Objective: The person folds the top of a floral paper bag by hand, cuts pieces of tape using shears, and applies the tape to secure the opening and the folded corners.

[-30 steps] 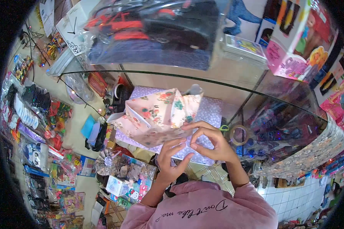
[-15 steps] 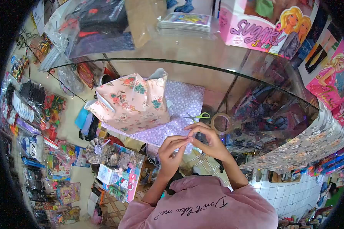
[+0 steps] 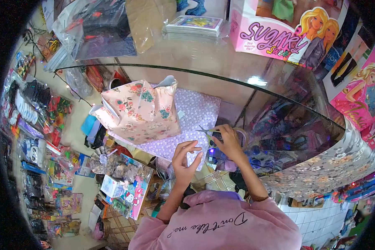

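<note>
While right hand (image 3: 229,143) touches scissors (image 3: 204,130), glass case (image 3: 196,72) holds goods (image 3: 285,129).

One camera looks from the head of the person (image 3: 253,183). It points forward and down. The pink top (image 3: 214,223) is low in the view, with the left hand (image 3: 185,160) and right hand (image 3: 228,143) close by.

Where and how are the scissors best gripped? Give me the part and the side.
Best by the green handles of the scissors, coming from the right, where the right hand is. The blades point left, toward the floral bag, so avoid that end. The fingers partly hide the handles.
</note>
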A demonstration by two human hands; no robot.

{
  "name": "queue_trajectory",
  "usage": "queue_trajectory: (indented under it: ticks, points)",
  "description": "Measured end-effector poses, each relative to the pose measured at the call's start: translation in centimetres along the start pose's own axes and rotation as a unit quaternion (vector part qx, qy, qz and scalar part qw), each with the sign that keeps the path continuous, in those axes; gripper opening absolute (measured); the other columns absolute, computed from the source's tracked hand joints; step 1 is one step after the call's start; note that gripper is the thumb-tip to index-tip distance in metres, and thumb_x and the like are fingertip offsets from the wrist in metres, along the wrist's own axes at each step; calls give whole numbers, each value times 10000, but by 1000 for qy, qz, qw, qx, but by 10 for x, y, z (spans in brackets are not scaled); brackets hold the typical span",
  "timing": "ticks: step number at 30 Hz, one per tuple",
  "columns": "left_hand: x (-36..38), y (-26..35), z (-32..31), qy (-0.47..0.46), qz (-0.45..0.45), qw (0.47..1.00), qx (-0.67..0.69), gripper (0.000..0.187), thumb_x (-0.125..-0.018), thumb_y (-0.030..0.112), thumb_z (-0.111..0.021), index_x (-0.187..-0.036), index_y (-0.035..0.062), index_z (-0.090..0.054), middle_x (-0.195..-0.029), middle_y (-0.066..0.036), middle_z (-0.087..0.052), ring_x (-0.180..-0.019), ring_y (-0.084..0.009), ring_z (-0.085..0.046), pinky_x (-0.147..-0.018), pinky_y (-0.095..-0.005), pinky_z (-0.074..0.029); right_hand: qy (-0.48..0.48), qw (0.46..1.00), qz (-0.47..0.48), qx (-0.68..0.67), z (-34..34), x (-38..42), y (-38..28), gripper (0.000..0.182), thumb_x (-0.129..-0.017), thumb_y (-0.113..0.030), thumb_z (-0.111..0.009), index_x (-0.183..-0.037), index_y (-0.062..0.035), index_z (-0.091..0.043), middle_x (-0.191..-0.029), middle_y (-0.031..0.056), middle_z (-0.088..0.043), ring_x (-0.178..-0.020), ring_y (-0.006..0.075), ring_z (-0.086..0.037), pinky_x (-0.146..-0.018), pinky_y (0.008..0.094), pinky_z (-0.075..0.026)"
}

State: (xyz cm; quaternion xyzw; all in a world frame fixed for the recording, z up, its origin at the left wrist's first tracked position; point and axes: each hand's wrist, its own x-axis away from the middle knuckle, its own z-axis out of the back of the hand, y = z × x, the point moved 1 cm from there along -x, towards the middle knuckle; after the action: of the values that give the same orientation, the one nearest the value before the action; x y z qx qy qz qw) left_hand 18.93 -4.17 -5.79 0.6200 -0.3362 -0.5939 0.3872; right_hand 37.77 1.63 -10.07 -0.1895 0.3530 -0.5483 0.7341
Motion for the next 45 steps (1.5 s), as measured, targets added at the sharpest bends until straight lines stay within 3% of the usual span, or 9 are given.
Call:
queue_trajectory:
  ticks: [5, 11, 14, 17, 20, 21, 24, 31, 45]
  points:
    - [-4, 7, 5, 22, -12, 1000, 0, 404, -720, -80, -743, -1104, 8, -657, -1097, -111, -600, -900, -150, -618, -771, -269, -454, -86, 980, -2, 181, -15, -5, 23, 469, -776, -233, -723, -1174, -47, -558, -1090, 196, -582, -1065, 374, -550, -940, 524, -395]
    - [-10, 21, 14, 22, -91, 989, -116, 340, -705, -73, -758, -1026, 18, -693, -1010, -108, -651, -922, -188, -614, -809, -280, -459, -72, 975, 54, 203, -19, -12, 37, 422, -723, -225, -734, -1085, -55, -600, -1039, 159, -596, -1016, 366, -567, -904, 481, -407]
    - [-12, 27, 16, 33, -94, 991, -94, 325, -705, -76, -755, -1011, 18, -699, -998, -116, -667, -929, -205, -623, -826, -293, -474, -140, 971, 17, 191, 6, -14, 14, 418, -705, -217, -730, -1057, -20, -623, -973, 169, -632, -947, 370, -606, -868, 487, -441]
    - [-11, 28, 22, 31, -82, 994, -69, 318, -702, -78, -758, -1001, 13, -702, -1005, -121, -670, -929, -212, -633, -820, -303, -492, -137, 986, 34, 91, 30, -13, 6, 393, -728, -212, -702, -1052, -7, -615, -917, 197, -635, -936, 333, -614, -881, 457, -445]
    - [-6, 26, 27, 34, -98, 990, -92, 306, -704, -81, -757, -993, 5, -703, -1013, -124, -663, -913, -212, -644, -803, -303, -507, -168, 984, 6, -52, 51, -18, -2, 349, -735, -162, -697, -1040, -21, -606, -870, 197, -632, -913, 284, -630, -765, 401, -491]
    - [-5, 23, 28, 39, -94, 991, -90, 303, -707, -83, -757, -993, 2, -702, -1021, -128, -656, -899, -209, -649, -794, -299, -512, -176, 980, 12, -93, 58, -17, -6, 370, -739, -144, -711, -1073, -44, -588, -921, 160, -640, -914, 251, -634, -682, 380, -504]
    - [-4, 23, 27, 62, -59, 996, -33, 287, -712, -89, -756, -983, -13, -696, -1026, -133, -632, -874, -196, -663, -779, -284, -526, -177, 970, 71, -151, 78, -13, -33, 464, -739, -161, -733, -1155, -48, -560, -1022, 136, -630, -950, 243, -623, -746, 368, -500]
    - [-3, 33, 30, 18, -14, 1000, -8, 385, -722, -112, -736, -1082, -25, -629, -1122, -131, -563, -879, -189, -682, -771, -273, -534, -251, 944, 208, -59, 102, -11, -61, 617, -728, -304, -764, -1244, -53, -538, -1097, 89, -602, -970, 250, -594, -926, 364, -395]
    - [-2, 48, 48, -135, -3, 990, -25, 531, -707, -120, -715, -1209, 3, -593, -1228, -120, -510, -847, -132, -648, -813, -247, -479, -422, 871, 216, -127, 105, -26, -81, 536, -732, -231, -770, -1169, 28, -598, -993, 127, -659, -864, 215, -622, -810, 341, -501]
